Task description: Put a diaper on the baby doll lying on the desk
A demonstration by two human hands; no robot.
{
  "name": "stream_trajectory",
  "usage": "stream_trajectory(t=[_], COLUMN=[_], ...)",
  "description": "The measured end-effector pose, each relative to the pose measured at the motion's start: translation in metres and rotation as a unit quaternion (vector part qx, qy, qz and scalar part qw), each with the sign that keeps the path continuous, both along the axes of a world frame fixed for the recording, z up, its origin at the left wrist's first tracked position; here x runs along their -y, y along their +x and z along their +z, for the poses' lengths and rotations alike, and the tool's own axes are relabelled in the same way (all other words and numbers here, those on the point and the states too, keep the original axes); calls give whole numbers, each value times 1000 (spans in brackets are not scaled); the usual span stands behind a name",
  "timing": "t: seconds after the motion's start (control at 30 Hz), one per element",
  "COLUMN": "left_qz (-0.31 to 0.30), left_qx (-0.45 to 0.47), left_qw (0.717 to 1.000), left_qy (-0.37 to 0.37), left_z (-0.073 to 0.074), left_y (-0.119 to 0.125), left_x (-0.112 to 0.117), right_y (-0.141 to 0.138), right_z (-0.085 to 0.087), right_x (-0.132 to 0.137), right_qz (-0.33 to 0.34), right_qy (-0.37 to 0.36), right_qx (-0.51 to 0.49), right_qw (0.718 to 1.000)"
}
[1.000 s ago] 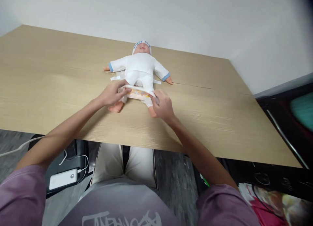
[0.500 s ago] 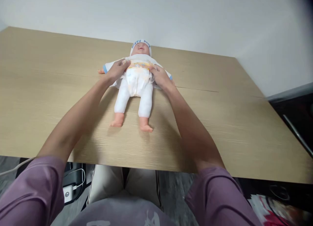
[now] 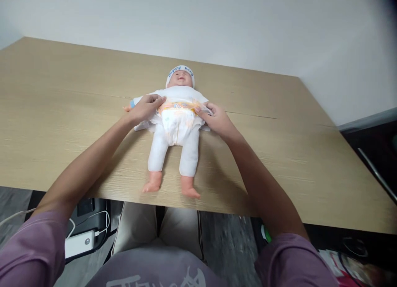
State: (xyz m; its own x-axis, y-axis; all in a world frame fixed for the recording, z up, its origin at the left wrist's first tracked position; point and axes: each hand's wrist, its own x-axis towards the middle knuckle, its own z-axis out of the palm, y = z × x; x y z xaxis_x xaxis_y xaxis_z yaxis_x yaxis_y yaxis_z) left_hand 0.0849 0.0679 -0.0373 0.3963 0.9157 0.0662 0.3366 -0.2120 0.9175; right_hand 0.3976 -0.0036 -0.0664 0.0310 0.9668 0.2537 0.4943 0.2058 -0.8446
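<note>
A baby doll [image 3: 181, 96] lies on its back, feet toward me, in a white top, white leggings and a lettered white cap. Around its hips sits a white diaper [image 3: 178, 125] with an orange printed waistband. My left hand [image 3: 148, 109] is closed on the diaper's waist edge at the doll's left-hand side in view, thumb on the band. On the opposite side, my right hand [image 3: 215, 118] pinches the diaper's thin side flap, drawn out from the waist. The fingers beneath both edges are partly hidden.
The doll rests on a wide wooden table [image 3: 279, 163] with a pale wall [image 3: 217, 26] behind it. Below the front edge, a white power bank [image 3: 80, 243] with a cable lies at lower left. Dark clutter [image 3: 353, 254] is at lower right.
The doll has come closer to the table's front edge. My right hand has moved outward and down in view, stretching the side flap; my left hand still grips the waist.
</note>
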Motion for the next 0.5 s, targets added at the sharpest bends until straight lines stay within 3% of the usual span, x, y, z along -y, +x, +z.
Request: stream_trajectory(t=[0.1, 0.17, 0.3, 0.4, 0.5], left_qz=[90, 117, 24, -58, -83], left_qx=[-47, -67, -118, -172, -214], left_qw=[988, 968, 938, 921, 909], left_qy=[119, 210, 324, 346, 347], left_z=[11, 20, 34, 36, 32], left_y=[2, 8, 33, 56, 72], left_x=[-2, 5, 33, 49, 56], right_y=[4, 7, 11, 13, 15], right_z=[-1, -6, -26, -40, -47], right_x=[13, 26, 53, 60, 57], right_qz=[-71, -113, -143, -158, -170], right_qy=[19, 44, 62, 71, 54], right_qx=[17, 40, 120, 172, 191], right_qw=[997, 992, 981, 970, 965])
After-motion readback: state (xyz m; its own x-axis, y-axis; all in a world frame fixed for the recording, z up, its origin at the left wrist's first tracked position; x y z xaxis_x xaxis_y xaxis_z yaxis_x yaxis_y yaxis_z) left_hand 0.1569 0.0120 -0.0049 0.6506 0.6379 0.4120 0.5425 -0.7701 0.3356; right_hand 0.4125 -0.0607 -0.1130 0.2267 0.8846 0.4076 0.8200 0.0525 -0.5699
